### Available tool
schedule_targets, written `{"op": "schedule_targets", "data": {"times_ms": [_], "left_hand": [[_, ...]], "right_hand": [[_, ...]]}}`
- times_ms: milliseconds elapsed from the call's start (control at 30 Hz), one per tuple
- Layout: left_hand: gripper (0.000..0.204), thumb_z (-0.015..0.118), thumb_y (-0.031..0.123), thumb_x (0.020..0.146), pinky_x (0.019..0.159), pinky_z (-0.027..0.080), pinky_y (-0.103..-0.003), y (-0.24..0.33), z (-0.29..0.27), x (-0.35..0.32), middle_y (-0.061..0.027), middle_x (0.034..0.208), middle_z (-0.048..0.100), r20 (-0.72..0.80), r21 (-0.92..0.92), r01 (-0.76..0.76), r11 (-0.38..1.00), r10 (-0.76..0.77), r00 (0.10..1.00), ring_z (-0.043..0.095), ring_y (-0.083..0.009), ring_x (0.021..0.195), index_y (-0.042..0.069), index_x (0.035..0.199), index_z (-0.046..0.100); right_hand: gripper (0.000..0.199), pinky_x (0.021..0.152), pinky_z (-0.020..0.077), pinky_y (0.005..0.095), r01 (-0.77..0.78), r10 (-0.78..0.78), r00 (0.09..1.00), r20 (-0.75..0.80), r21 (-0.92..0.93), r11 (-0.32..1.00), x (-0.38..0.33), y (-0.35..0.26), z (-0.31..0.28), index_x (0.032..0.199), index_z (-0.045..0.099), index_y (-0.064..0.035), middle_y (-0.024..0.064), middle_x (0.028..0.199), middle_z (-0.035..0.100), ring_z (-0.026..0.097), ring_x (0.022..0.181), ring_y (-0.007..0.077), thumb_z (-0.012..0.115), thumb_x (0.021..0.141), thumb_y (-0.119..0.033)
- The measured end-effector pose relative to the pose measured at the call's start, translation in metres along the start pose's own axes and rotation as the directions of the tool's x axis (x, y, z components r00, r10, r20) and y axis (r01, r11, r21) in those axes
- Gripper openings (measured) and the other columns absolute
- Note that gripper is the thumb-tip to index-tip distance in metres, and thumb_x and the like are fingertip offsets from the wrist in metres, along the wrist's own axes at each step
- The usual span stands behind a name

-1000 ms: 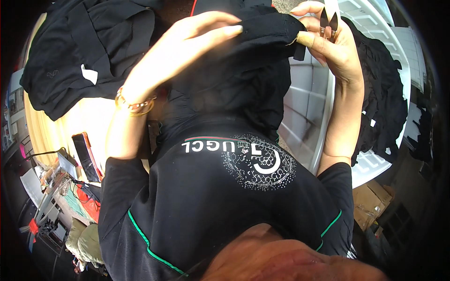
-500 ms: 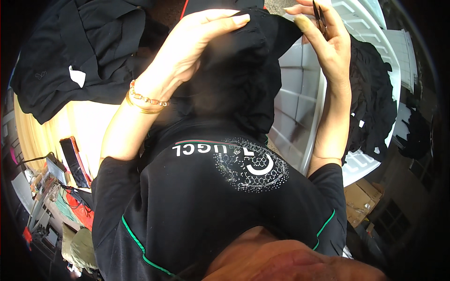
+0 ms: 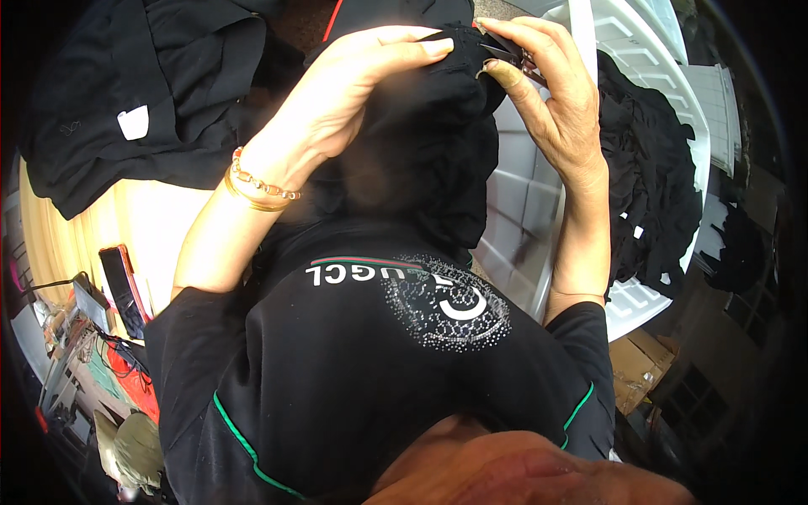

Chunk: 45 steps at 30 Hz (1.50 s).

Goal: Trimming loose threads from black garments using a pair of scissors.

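Note:
My left hand (image 3: pixel 353 84) grips the edge of a black garment (image 3: pixel 421 126) between thumb and fingers, at the top middle of the view. The cloth hangs down from there over my lap. Just right of it, my right hand (image 3: pixel 547 84) is closed around small dark thread snips (image 3: pixel 509 57). Their blades point left, at the edge of the cloth beside my left fingertips. Whether the blades touch the cloth or a thread I cannot tell.
More black garments (image 3: pixel 160 101) with a white tag lie on a pale wooden surface (image 3: pixel 126 219) at left, near a phone (image 3: pixel 124 286). At right stands a white plastic basket (image 3: pixel 673 109) holding black clothes (image 3: pixel 652 194). A cardboard box (image 3: pixel 640 366) sits below it.
My right hand has come left and down, bringing the snips from upright beside the cloth to its edge. My left hand keeps its hold, almost in place.

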<state>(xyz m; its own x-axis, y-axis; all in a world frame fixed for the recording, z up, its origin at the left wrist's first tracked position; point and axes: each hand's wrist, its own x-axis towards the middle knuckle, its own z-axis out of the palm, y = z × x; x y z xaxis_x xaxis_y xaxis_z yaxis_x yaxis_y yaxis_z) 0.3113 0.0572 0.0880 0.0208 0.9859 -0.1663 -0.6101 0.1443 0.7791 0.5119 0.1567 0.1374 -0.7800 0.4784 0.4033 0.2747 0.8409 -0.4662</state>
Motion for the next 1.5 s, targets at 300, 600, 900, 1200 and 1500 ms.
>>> {"op": "schedule_targets", "data": {"times_ms": [300, 600, 900, 1200, 1500], "left_hand": [[0.027, 0.066, 0.012, 0.091, 0.094, 0.048, -0.024, -0.002, 0.000, -0.002, -0.0064, 0.109, 0.071, 0.006, 0.046, -0.023, 0.999, 0.023, 1.000, 0.065, -0.0116, 0.101, 0.001, 0.116, 0.068], [0.026, 0.067, 0.011, 0.091, 0.095, 0.048, -0.024, -0.003, 0.000, 0.000, -0.0068, 0.108, 0.071, 0.054, 0.026, 0.001, 1.000, -0.003, 0.999, 0.066, -0.0124, 0.101, 0.000, 0.115, 0.068], [0.026, 0.066, 0.012, 0.092, 0.097, 0.046, -0.024, 0.010, -0.001, -0.001, -0.0071, 0.110, 0.071, 0.037, 0.299, -0.027, 0.954, 0.017, 0.999, 0.065, -0.0119, 0.102, 0.000, 0.114, 0.068], [0.027, 0.066, 0.014, 0.092, 0.100, 0.043, -0.024, 0.005, -0.029, 0.003, -0.0075, 0.111, 0.070, -0.055, 0.318, 0.029, 0.948, -0.012, 0.998, 0.063, -0.0128, 0.107, 0.000, 0.114, 0.067], [0.027, 0.064, 0.015, 0.094, 0.099, 0.043, -0.024, -0.001, -0.022, 0.002, -0.0058, 0.110, 0.070, 0.025, 0.307, -0.051, 0.950, 0.045, 0.999, 0.063, -0.0116, 0.105, -0.001, 0.116, 0.066]], "right_hand": [[0.038, 0.072, 0.0507, 0.0232, 0.046, -0.045, 0.999, -0.010, 0.075, 0.996, -0.002, 0.004, 0.002, 0.119, 0.069, -0.0056, 0.0081, 0.108, 0.060, 0.059, 0.088, 0.0127, 0.075, 0.082, -0.006], [0.034, 0.071, 0.0496, 0.0227, 0.113, -0.114, 0.993, 0.004, 0.065, 0.991, -0.004, 0.011, -0.002, 0.116, 0.069, -0.0026, 0.0063, 0.099, 0.064, 0.060, 0.085, 0.0119, 0.074, 0.082, -0.001], [0.015, 0.063, 0.0353, 0.0200, -0.078, 0.079, 0.997, 0.005, 0.211, 0.974, -0.010, 0.026, -0.005, 0.093, 0.067, 0.0016, -0.0011, 0.082, 0.054, 0.047, 0.071, 0.0067, 0.076, 0.081, 0.000], [0.026, 0.072, 0.0433, 0.0179, -0.189, 0.216, 0.970, -0.115, 0.208, 0.960, -0.007, 0.025, 0.002, 0.110, 0.069, -0.0019, 0.0000, 0.093, 0.060, 0.056, 0.081, 0.0065, 0.073, 0.085, -0.001], [0.038, 0.069, 0.0514, 0.0243, 0.014, -0.016, 1.000, 0.016, 0.097, 0.995, -0.003, 0.006, 0.006, 0.116, 0.070, -0.0114, 0.0053, 0.095, 0.063, 0.062, 0.082, 0.0145, 0.079, 0.079, -0.009]]}}
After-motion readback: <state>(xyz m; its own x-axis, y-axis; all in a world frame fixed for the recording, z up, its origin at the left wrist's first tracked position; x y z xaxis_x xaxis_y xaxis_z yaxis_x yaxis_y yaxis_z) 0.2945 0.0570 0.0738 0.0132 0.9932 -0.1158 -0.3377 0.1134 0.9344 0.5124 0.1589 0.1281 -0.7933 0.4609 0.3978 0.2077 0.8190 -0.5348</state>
